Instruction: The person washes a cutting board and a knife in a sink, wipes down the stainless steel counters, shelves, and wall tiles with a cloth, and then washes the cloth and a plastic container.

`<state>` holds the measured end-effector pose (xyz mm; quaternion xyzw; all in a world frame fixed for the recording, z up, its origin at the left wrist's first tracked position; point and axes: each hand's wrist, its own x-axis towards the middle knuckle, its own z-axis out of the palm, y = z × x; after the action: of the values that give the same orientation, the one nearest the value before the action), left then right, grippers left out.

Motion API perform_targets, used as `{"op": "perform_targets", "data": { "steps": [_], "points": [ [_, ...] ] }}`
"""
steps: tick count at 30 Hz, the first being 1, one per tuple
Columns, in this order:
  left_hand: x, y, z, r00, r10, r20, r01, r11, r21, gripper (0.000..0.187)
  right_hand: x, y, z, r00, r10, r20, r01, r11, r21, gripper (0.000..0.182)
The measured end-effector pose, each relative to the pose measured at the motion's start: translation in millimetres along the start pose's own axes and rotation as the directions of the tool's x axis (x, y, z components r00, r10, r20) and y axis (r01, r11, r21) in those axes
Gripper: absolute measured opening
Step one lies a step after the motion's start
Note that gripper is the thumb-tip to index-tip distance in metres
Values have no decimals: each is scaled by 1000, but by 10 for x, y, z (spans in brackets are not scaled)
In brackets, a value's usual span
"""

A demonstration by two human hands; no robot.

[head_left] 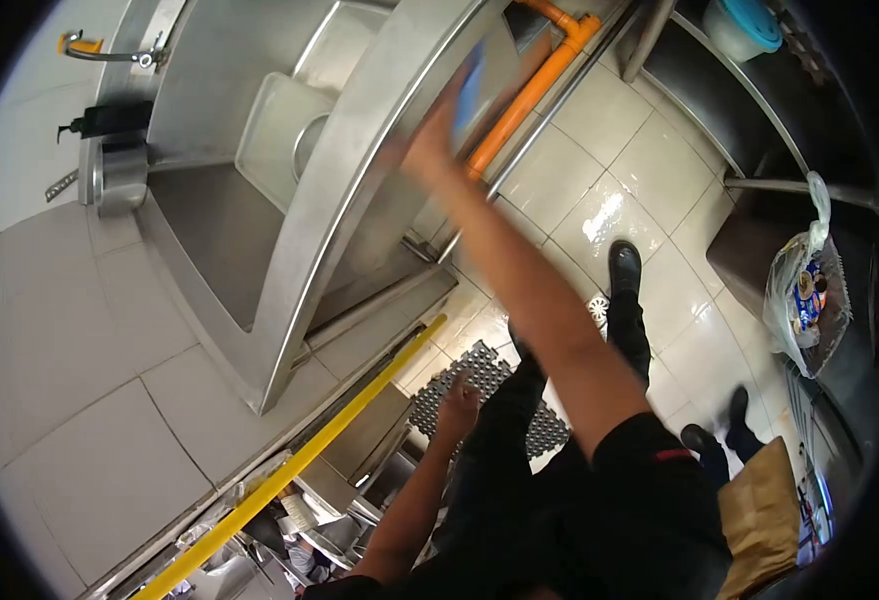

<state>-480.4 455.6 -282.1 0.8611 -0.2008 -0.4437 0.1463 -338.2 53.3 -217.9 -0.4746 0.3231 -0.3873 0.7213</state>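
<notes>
My right hand reaches out to the outer front panel of the steel sink, just below its rim. It is smeared by motion, with a flat blue cloth-like piece at its fingers, close to the panel. What the piece is exactly, I cannot make out. My left hand hangs low beside my leg, fingers loosely curled, with nothing visible in it. Inside the sink stand a translucent plastic tub and another pale container. A round rim shows beside the tub.
An orange pipe and a metal rail run beside the sink. A yellow bar edges the tiled wall. Underfoot are a perforated mat, wet tiles and a drain. A plastic bag hangs right; another person's shoes are near a brown paper bag.
</notes>
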Motion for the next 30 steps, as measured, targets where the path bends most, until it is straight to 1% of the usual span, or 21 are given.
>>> {"op": "perform_targets", "data": {
  "steps": [2, 3, 6, 7, 8, 9, 10, 11, 12, 13, 14, 16, 17, 18, 20, 22, 24, 25, 27, 28, 30],
  "points": [
    [6, -39, 30, 999, 24, -43, -24, 1000, -4, 38, 883, 387, -810, 870, -478, 119, 445, 660, -605, 34],
    [-13, -36, 29, 999, 32, -42, -34, 998, -46, 39, 1176, 639, -870, 880, -457, 132, 436, 666, -605, 34],
    [-82, -21, 75, 998, 30, -63, -37, 994, -103, 39, 1520, 1314, -844, 910, 52, -411, -377, 512, -771, 24],
    [-102, -6, 89, 998, 32, -54, -38, 993, -112, 40, 741, 1590, -372, 802, -494, -335, -96, 448, -889, 34],
    [-129, 11, 98, 999, 34, -41, -38, 993, -116, 40, -19, 1205, 121, 784, -247, -570, 37, 935, -354, 57],
    [-158, 132, 59, 1000, 1, -6, -1, 1000, -16, 44, -646, 683, 417, 888, -89, -452, 13, 985, -170, 63],
    [-118, 105, 33, 657, 738, -155, -637, 654, 409, 48, -1065, 733, 776, 906, 47, -422, -48, 999, 9, 63],
    [-69, -337, 222, 942, 324, -92, -337, 910, -240, 53, -1483, 718, 1111, 912, 129, -389, -134, 991, 13, 61],
    [-31, -736, 384, 967, -43, 251, 213, 675, -707, 58, -1806, 1032, 1464, 925, 148, -351, -164, 986, -16, 62],
    [-78, -438, 253, 900, -186, 395, 393, 740, -547, 56, -1950, 1114, 1652, 906, 302, -296, -40, 758, 652, 66],
    [-77, -392, 238, 904, -180, 388, 383, 746, -545, 56, -2041, 1143, 1592, 972, 90, -219, -132, 974, -186, 69],
    [-104, -347, 246, 967, 250, -45, -252, 924, -286, 49, -1833, 1076, 1331, 954, 128, -271, -144, 989, -42, 71],
    [-28, -290, 245, 838, 511, -192, -529, 847, -57, 46, -1569, 1121, 1074, 960, 114, -254, -153, 978, -140, 72],
    [-12, -202, 232, 831, 523, -188, -542, 838, -62, 46, -1161, 1156, 773, 943, 7, -331, -50, 991, -121, 74],
    [-36, 33, 151, 992, 120, -41, -123, 989, -83, 38, -286, 866, 21, 907, 83, -413, -221, 928, -300, 77],
    [-38, 211, 150, 989, 131, -74, -136, 988, -75, 39, 796, 1305, -758, 953, -97, -287, 30, 973, -229, 71],
    [-127, 256, 185, 996, 77, -35, -82, 984, -158, 39, 1145, 916, -1175, 979, 179, 95, -202, 857, 474, 60],
    [-107, 67, 305, 995, 98, -27, -101, 979, -174, 40, 1085, 864, -984, 979, 178, 99, -204, 862, 464, 60],
    [-223, 74, 371, 996, 93, 3, -92, 983, -161, 41, 807, 708, -368, 850, -153, -504, 373, 850, 371, 63],
    [-200, 102, 356, 996, 84, 29, -80, 988, -134, 41, 685, 578, -244, 849, -165, -503, 384, 847, 369, 63],
    [-267, 127, 287, 993, 116, 28, -111, 983, -149, 40, 324, 383, -19, 889, -408, -208, 399, 913, -88, 75]
  ]
}}
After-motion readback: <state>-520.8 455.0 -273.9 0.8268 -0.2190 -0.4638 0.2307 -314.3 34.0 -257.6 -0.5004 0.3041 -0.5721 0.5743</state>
